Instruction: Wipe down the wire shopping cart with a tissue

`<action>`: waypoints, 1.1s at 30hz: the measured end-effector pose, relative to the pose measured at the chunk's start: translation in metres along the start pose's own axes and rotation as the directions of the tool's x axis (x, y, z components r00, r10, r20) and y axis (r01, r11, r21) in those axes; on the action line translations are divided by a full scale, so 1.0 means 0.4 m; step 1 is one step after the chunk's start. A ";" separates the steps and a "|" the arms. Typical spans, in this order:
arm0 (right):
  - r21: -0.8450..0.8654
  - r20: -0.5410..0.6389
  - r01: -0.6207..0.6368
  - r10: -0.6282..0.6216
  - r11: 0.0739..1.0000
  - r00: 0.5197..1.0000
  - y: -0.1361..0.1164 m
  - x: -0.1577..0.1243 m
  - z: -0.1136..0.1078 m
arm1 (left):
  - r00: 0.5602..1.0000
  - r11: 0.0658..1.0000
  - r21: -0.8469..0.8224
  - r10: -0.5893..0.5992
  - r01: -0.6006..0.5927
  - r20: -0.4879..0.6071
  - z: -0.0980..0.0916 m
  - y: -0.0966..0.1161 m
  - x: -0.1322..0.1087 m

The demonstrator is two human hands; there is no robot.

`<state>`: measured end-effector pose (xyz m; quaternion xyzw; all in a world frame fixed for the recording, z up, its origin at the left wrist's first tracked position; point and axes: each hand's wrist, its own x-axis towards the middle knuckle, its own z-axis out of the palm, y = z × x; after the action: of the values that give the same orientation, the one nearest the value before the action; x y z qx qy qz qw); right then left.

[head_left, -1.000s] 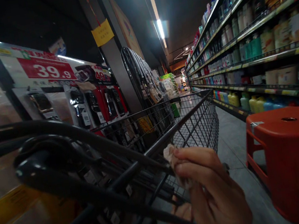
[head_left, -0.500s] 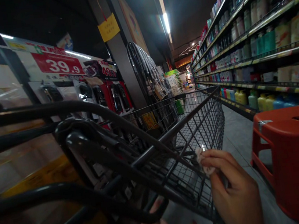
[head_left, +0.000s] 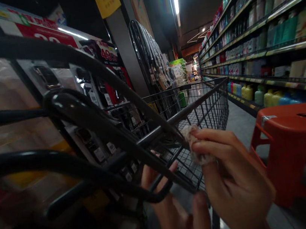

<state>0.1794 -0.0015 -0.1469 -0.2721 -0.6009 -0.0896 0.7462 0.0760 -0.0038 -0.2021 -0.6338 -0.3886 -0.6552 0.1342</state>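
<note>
My right hand (head_left: pixel 233 179) pinches a crumpled, whitish rag (head_left: pixel 195 144) between thumb and fingers. The rag is against or very close to a sloping black tube of the shopping cart (head_left: pixel 150 158); whether it touches cannot be told. Lower and to the left, my left hand (head_left: pixel 172 210) has its fingers apart, reaching up behind the looped end of a cart tube. Its thumb stands away from the fingers, and part of the hand is hidden by the tube. Beyond both hands lies the cart's wire basket (head_left: pixel 212 110).
An orange plastic stool (head_left: pixel 296 140) stands close on the right. Behind it runs a long shelf (head_left: pixel 275 52) of bottles. On the left are packaged goods on a hanging display (head_left: pixel 92 89) with red price signs. A dark pillar (head_left: pixel 123 43) bears a yellow note (head_left: pixel 107 0).
My right hand has moved left and up with the rag, toward the sloping tube. My left hand has risen further into view behind the tube loop. The view has shifted slightly.
</note>
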 end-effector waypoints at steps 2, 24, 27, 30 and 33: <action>-0.003 0.021 -0.036 0.036 0.999 0.999 0.021 -0.022 -0.001 | 0.997 0.995 0.073 0.071 -0.073 0.038 0.010 0.003 0.013; -0.065 -0.015 -0.166 0.165 0.984 0.986 0.138 -0.117 -0.020 | 0.990 0.989 0.021 0.144 -0.144 0.002 0.067 -0.123 0.068; -0.064 -0.076 -0.136 0.131 0.989 0.988 0.115 -0.085 -0.003 | 0.992 0.992 0.005 0.128 -0.128 0.012 0.068 -0.143 0.079; -0.034 -0.053 -0.123 0.121 0.992 0.991 0.096 -0.078 0.045 | 0.994 0.994 -0.011 0.111 -0.111 0.021 0.070 -0.158 0.084; -0.002 0.042 -0.111 0.111 0.994 0.993 0.097 -0.107 0.097 | 0.995 0.995 -0.018 0.099 -0.098 0.034 0.072 -0.167 0.083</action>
<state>0.1530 0.0425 -0.1940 -0.3067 -0.6006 -0.0423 0.7372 0.0470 0.0704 -0.1965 -0.6645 -0.3539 -0.6398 0.1545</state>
